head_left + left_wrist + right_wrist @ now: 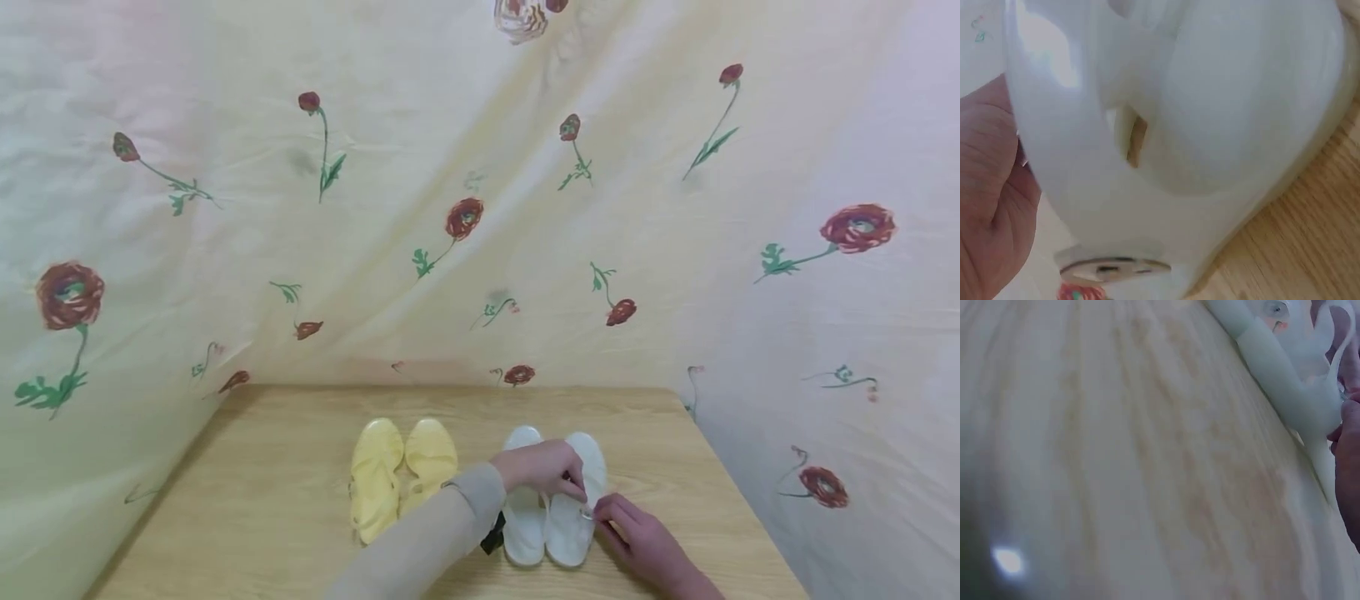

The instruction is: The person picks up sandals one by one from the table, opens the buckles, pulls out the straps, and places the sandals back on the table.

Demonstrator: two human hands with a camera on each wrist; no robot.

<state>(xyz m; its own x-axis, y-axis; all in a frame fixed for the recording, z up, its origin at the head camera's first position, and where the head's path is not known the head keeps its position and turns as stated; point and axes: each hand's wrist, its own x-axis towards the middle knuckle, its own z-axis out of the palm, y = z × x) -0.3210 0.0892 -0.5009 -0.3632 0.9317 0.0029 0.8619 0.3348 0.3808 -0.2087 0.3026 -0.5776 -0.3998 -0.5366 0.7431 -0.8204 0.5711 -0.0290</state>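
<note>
A pair of pale white sandals lies on the wooden table, the left sandal [523,537] close beside the right sandal [567,546]. Both hands meet at the right sandal's ankle strap [590,510], by its small metal buckle [1113,269]. From above, my left hand [546,467] reaches across the pair and pinches the strap, its fingertips partly hidden. My right hand [641,537] comes in from the outer side, thumb and fingers pinching the strap near the buckle. In the right wrist view the fingers [1349,425] are right at the sandal's side [1291,381].
Left of the white pair, yellow sandals [375,483] stand side by side, partly covered by the left sleeve [427,542]. A small black object [492,535] shows beside the left white sandal. Flower-printed cloth [375,250] hangs behind and around the wooden table [270,500].
</note>
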